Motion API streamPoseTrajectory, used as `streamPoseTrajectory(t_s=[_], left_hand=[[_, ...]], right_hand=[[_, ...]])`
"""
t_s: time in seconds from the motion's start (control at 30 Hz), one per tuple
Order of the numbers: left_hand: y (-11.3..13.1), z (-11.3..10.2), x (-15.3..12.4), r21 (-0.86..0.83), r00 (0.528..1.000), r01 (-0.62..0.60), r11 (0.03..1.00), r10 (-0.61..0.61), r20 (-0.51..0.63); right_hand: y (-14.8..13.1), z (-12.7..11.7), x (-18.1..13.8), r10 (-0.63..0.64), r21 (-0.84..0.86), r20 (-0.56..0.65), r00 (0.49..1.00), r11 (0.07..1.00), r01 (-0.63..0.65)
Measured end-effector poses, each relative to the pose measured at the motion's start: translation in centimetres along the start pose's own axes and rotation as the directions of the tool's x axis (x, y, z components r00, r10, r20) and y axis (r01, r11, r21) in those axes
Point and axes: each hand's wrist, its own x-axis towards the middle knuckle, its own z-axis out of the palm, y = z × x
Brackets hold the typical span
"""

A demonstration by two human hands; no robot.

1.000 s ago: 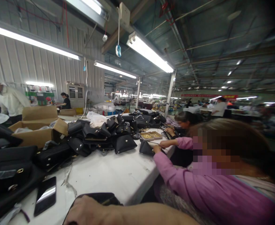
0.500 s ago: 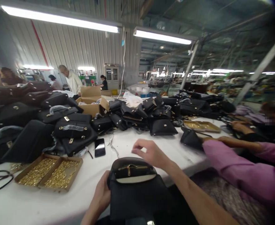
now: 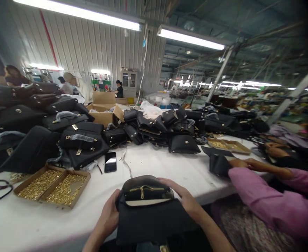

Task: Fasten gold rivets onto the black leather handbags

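A black handbag (image 3: 154, 218) is close in front of me at the table's near edge, its mouth facing me. Inside it shows a gold zipper (image 3: 142, 191) and a pale strip along the lining. My left hand (image 3: 109, 211) grips the bag's left side, the fingertips hidden behind it. On the other side my right hand (image 3: 182, 196) holds the upper right edge, with its fingers over the rim and partly out of sight. A gold metal piece (image 3: 164, 248) shows at the bottom of the view.
Left on the white table (image 3: 91, 224) lies a divided cardboard tray (image 3: 73, 201) of small gold fittings. Beyond it are a phone (image 3: 110, 162) and piles of black bags (image 3: 83, 145). To the right, a co-worker's pink sleeve (image 3: 266, 196) reaches toward another black bag (image 3: 218, 164).
My right hand has come down from above the table onto the bag's right edge. My left hand keeps its hold. The co-worker's bag has shifted and its flap now lies spread.
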Motion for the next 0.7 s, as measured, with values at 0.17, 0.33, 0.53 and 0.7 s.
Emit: streamPoseTrajectory(t_s=[0.17, 0.33, 0.53, 0.7], left_hand=[[-1.4, -0.1, -0.4, -0.056, 0.999, 0.049, 0.997, -0.048, 0.014], [-2.1, -0.1, -0.5, -0.079, 1.0, 0.02, 0.997, -0.019, 0.012], [-1.8, -0.1, -0.7, -0.065, 0.999, -0.027, 0.998, 0.028, 0.016], [-2.0, 0.2, -0.8, -0.03, 0.998, -0.027, 0.999, 0.025, -0.05]], right_hand=[[2.6, 2.6, 3.6, 0.105, 0.265, -0.304, 0.947, 0.964, -0.022], [2.0, 3.1, 3.8, 0.237, 0.405, -0.294, 0.926, 0.908, -0.104], [2.7, 1.5, 3.1, 0.27, 0.353, -0.316, 0.91, 0.923, -0.152], [5.3, 1.0, 2.6, 0.17, 0.142, -0.143, 0.975, 0.979, -0.149]])
